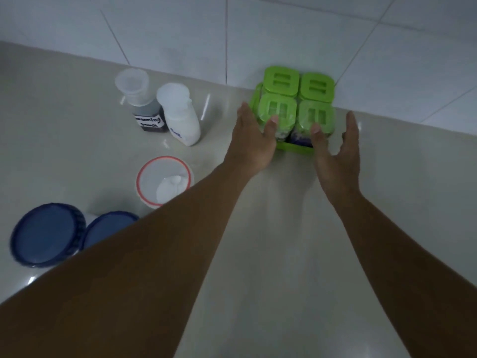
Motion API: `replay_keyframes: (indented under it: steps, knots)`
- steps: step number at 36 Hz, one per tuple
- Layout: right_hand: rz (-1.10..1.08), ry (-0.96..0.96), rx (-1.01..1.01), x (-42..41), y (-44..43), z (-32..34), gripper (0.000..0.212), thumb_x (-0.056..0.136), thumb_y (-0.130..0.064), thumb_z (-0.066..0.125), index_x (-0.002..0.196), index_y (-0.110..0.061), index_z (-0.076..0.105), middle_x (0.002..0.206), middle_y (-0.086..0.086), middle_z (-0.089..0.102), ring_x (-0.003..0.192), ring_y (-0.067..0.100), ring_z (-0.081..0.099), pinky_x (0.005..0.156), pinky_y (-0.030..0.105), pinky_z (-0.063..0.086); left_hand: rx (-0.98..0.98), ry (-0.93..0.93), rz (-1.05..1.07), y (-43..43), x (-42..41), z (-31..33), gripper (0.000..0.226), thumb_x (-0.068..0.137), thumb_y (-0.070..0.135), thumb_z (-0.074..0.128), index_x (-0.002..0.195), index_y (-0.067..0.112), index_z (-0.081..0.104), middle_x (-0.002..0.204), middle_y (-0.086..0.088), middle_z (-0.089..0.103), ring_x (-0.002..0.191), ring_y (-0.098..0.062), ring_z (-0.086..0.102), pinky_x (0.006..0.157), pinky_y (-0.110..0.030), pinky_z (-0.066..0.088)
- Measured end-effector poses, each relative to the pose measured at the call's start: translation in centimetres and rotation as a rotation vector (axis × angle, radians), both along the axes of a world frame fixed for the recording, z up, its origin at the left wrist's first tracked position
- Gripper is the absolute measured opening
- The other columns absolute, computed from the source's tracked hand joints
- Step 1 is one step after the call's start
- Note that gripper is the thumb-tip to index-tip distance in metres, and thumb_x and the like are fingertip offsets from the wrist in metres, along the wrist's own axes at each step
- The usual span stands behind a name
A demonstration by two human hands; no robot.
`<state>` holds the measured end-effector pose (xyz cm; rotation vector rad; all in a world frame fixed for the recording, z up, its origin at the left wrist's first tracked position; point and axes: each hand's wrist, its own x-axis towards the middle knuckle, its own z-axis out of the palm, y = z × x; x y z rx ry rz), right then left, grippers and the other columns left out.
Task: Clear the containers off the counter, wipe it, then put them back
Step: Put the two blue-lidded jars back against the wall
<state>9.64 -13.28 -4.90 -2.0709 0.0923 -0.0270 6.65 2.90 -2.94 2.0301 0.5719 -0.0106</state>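
Note:
A green rack [296,148] holding several green-lidded spice jars [312,86] stands against the tiled wall at the back of the pale counter [271,254]. My left hand [254,136] is open at the rack's left side, thumb resting on the front-left jar. My right hand [340,151] is open at the rack's right side, thumb on the front-right jar. Neither hand has closed around the rack. To the left stand a dark sauce bottle [147,112] with a handwritten label and a white bottle [180,117].
A white tub with a red rim [165,180] sits in front of the bottles. Two blue-lidded jars [47,233] [108,228] stand at the near left, partly behind my left forearm. The tiled wall [284,34] closes off the counter behind.

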Motion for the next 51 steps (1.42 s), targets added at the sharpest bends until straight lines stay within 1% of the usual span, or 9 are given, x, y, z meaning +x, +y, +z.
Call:
replay_keyframes:
  steps: [4, 7, 11, 22, 26, 31, 39, 44, 51]
  knots:
    - [0.037, -0.270, -0.122, -3.5, 1.4, 0.7, 0.069, 0.096, -0.032, 0.065, 0.154, -0.005, 0.039, 0.158, 0.013, 0.040, 0.144, 0.003, 0.040, 0.120, 0.013, 0.024, 0.081, -0.018, -0.096, 0.9, -2.1, 1.4, 0.059, 0.107, 0.023, 0.033, 0.158, 0.003, 0.014, 0.166, -0.016, 0.019, 0.154, -0.026, 0.017, 0.121, -0.026, 0.011]
    - [0.121, -0.340, -0.153, -5.8, 3.3, 1.1, 0.057, 0.098, -0.023, 0.058, 0.149, -0.001, 0.045, 0.154, 0.019, 0.043, 0.145, 0.017, 0.043, 0.121, 0.033, 0.033, 0.137, -0.056, -0.219, 1.8, -3.9, 2.4, 0.061, 0.093, 0.026, 0.032, 0.152, 0.009, 0.031, 0.154, -0.019, 0.040, 0.144, -0.033, 0.037, 0.120, -0.044, 0.031]
    - [0.223, -0.384, -0.207, -8.5, 5.9, 1.7, 0.056, 0.098, -0.021, 0.052, 0.150, -0.001, 0.044, 0.161, 0.017, 0.038, 0.152, 0.031, 0.034, 0.122, 0.047, 0.033, 0.336, -0.076, -0.346, 3.6, -6.2, 4.0, 0.063, 0.096, 0.012, 0.038, 0.157, 0.006, 0.024, 0.165, -0.018, 0.022, 0.154, -0.029, 0.020, 0.126, -0.038, 0.018]
    - [0.489, -0.436, -0.251, -16.2, 12.0, 3.6, 0.052, 0.104, -0.022, 0.049, 0.152, -0.004, 0.044, 0.161, 0.011, 0.042, 0.152, 0.024, 0.035, 0.125, 0.034, 0.028, 0.747, -0.043, -0.320, 14.1, -18.2, 4.2, 0.062, 0.095, 0.028, 0.025, 0.154, 0.009, 0.035, 0.159, -0.012, 0.038, 0.149, -0.028, 0.033, 0.122, -0.043, 0.020]
    - [0.537, -0.612, -0.244, -19.7, 13.8, 4.4, 0.042, 0.094, -0.017, 0.061, 0.134, -0.006, 0.063, 0.139, 0.011, 0.062, 0.127, 0.030, 0.057, 0.109, 0.039, 0.045, 0.831, -0.082, -0.242, 17.2, -22.6, 3.7, 0.057, 0.101, 0.035, 0.026, 0.146, 0.008, 0.048, 0.152, -0.014, 0.049, 0.141, -0.031, 0.046, 0.119, -0.045, 0.028]
    - [0.588, -0.661, -0.235, -23.5, 15.2, 4.0, 0.040, 0.083, -0.027, 0.073, 0.118, -0.008, 0.070, 0.111, 0.008, 0.064, 0.101, 0.028, 0.060, 0.085, 0.042, 0.049, 0.834, -0.180, -0.236, 19.3, -27.6, 3.6, 0.054, 0.097, 0.039, 0.037, 0.140, 0.011, 0.054, 0.148, -0.013, 0.053, 0.132, -0.032, 0.052, 0.114, -0.046, 0.031]
    - [0.702, -0.437, -0.348, -25.7, 16.6, 1.4, 0.078, 0.072, -0.051, 0.082, 0.137, -0.017, 0.056, 0.135, 0.004, 0.049, 0.118, 0.021, 0.057, 0.082, 0.037, 0.060, 0.775, 0.184, -0.345, 20.2, -30.9, 1.7, 0.100, 0.070, 0.064, 0.052, 0.158, 0.031, 0.020, 0.169, -0.004, 0.007, 0.147, -0.048, 0.019, 0.114, -0.063, 0.020]
    - [0.682, -0.336, -0.270, -25.3, 17.1, 1.1, 0.072, 0.070, -0.038, 0.089, 0.132, -0.021, 0.055, 0.141, 0.003, 0.045, 0.123, 0.023, 0.056, 0.082, 0.042, 0.061, 0.721, -0.024, -0.334, 20.2, -30.8, 0.9, 0.083, 0.081, 0.029, 0.077, 0.153, 0.016, 0.037, 0.159, -0.016, 0.030, 0.122, -0.049, 0.041, 0.094, -0.060, 0.052]
    - [0.671, -0.404, -0.114, -24.2, 12.9, 2.1, 0.066, 0.065, -0.035, 0.091, 0.119, -0.013, 0.061, 0.120, 0.001, 0.058, 0.112, 0.021, 0.059, 0.087, 0.037, 0.054, 0.659, -0.150, -0.461, 18.5, -30.0, 1.1, 0.084, 0.077, 0.032, 0.082, 0.150, 0.018, 0.042, 0.144, -0.010, 0.042, 0.113, -0.035, 0.048, 0.088, -0.046, 0.054]
